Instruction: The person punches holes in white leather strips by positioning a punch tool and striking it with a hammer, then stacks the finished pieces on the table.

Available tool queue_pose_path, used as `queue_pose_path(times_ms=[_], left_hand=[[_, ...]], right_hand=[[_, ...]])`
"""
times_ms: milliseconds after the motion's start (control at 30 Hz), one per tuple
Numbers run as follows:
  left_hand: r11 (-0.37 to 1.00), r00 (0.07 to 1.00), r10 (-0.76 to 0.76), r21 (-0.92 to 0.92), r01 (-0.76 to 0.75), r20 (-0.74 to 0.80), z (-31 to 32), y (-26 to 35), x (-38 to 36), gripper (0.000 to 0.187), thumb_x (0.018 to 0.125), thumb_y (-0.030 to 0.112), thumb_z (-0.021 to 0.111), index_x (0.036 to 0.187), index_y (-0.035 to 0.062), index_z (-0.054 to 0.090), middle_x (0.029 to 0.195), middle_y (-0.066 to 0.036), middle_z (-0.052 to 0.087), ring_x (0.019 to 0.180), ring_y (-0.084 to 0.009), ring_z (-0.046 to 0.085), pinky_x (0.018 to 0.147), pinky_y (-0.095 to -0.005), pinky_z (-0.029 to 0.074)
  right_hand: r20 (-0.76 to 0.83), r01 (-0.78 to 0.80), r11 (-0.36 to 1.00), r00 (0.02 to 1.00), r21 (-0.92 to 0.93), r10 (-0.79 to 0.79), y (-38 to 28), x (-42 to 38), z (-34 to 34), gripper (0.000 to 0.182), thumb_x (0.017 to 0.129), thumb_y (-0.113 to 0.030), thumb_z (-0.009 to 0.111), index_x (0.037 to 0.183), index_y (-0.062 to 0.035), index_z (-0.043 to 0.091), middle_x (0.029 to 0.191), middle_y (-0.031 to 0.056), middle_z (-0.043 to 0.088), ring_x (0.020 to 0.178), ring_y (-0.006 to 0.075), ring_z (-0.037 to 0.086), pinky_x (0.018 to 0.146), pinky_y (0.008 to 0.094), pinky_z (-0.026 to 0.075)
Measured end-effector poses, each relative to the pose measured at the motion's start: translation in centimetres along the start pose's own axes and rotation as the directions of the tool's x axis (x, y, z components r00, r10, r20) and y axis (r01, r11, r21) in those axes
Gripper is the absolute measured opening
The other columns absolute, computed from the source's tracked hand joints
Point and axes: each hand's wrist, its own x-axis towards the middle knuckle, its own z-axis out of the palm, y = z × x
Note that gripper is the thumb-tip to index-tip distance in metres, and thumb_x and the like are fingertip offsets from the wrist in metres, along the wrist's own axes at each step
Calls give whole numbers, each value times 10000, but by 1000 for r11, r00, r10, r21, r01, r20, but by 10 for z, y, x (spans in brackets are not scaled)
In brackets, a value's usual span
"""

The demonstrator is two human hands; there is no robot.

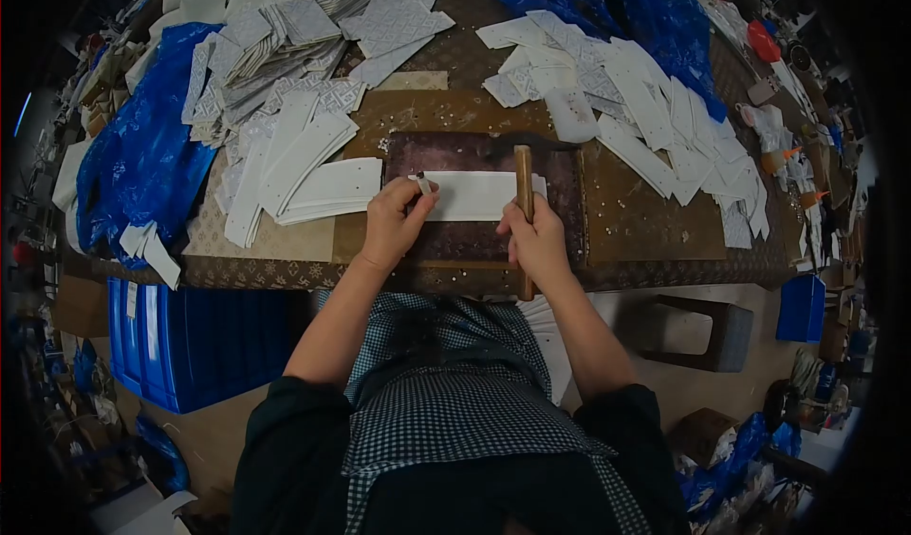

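My right hand [537, 234] is wrapped round the wooden handle of a hammer [524, 179], whose dark head lies toward the far side of the board. Between the fingers of my left hand [394, 217] is a small metal punch [423, 183], held near the left end of a white strip [470, 196]. That strip lies flat across a dark reddish board [455, 241] in front of me. Left of the board, a fanned stack of white strips [332, 191] reaches close to my left hand.
Piles of patterned strips [304, 23] cover the table's left side. More white strips [655, 108] lie scattered at the right, with a whitish block [570, 115] beside them. Blue plastic sheeting [152, 170] drapes the left edge. Below are a blue bin [195, 336] and a dark stool [726, 336].
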Motion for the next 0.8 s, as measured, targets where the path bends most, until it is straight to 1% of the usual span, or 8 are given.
queue_pose_path(times_ms=[167, 267, 367, 433, 533, 633, 733, 800], left_hand=[[1000, 1000, 24, -18, -24, -7, 0, 2, -1, 101, 853, 92, 699, 937, 36, 706, 776, -69, 613, 666, -153, 588, 610, -267, 464], [997, 998, 69, 33, -68, -14, -1, 6, -1, 104, 843, 91, 702, 932, 38, 707, 763, -74, 595, 646, -179, 574, 600, -277, 458], [992, 992, 124, 28, -123, -22, 1, 1, -1, 112, 834, 86, 707, 935, 38, 709, 755, -78, 584, 636, -201, 564, 599, -289, 461], [991, 991, 135, 27, -134, -26, 2, -2, 0, 116, 832, 85, 708, 938, 39, 711, 758, -79, 588, 642, -201, 567, 601, -295, 464], [990, 990, 137, 27, -137, -15, 3, -3, -3, 119, 831, 84, 708, 942, 41, 713, 766, -80, 594, 651, -200, 574, 605, -297, 471], [989, 989, 145, 22, -144, -31, 2, -3, -2, 121, 832, 85, 708, 944, 40, 713, 770, -80, 597, 654, -199, 577, 605, -295, 474], [988, 989, 148, 48, -147, -16, 2, -1, -2, 120, 833, 87, 709, 941, 36, 711, 771, -80, 597, 646, -200, 574, 602, -296, 475], [987, 989, 150, 61, -149, -13, 1, 0, 0, 115, 833, 88, 709, 934, 33, 709, 770, -83, 595, 643, -204, 571, 600, -298, 475]], right_hand=[[196, 283, 957, 944, -65, -266, -111, -31, -9, 175, 952, -174, 598, 1021, -18, 555, 704, 32, 609, 526, 79, 536, 479, 244, 427], [128, 577, 815, 813, -54, -567, -159, -49, -10, 154, 941, -115, 597, 1039, -12, 539, 762, 27, 613, 619, 58, 551, 569, 233, 454], [160, 660, 737, 751, -147, -641, -155, -53, -3, 195, 929, -89, 601, 1069, 9, 509, 826, 111, 638, 670, 187, 636, 601, 302, 492], [286, 549, 729, 835, -408, -469, -134, -43, 1, 245, 943, -165, 597, 1051, 28, 490, 816, 215, 642, 735, 394, 653, 628, 414, 508], [344, 291, 657, 938, -696, -51, -118, -31, 0, 253, 949, -201, 587, 1026, 21, 494, 819, 237, 641, 751, 452, 620, 629, 454, 492], [421, 517, 691, 847, -506, -326, -141, -41, -11, 218, 943, -183, 600, 1002, 7, 512, 757, 200, 620, 670, 361, 639, 589, 413, 479], [177, 534, 815, 845, -224, -505, -188, -66, -7, 157, 950, -159, 607, 973, -21, 535, 704, 44, 547, 602, 80, 547, 537, 269, 434], [114, 623, 773, 782, -121, -612, -185, -65, -5, 162, 958, -166, 598, 991, -26, 526, 741, 54, 570, 597, 100, 564, 538, 278, 446]])
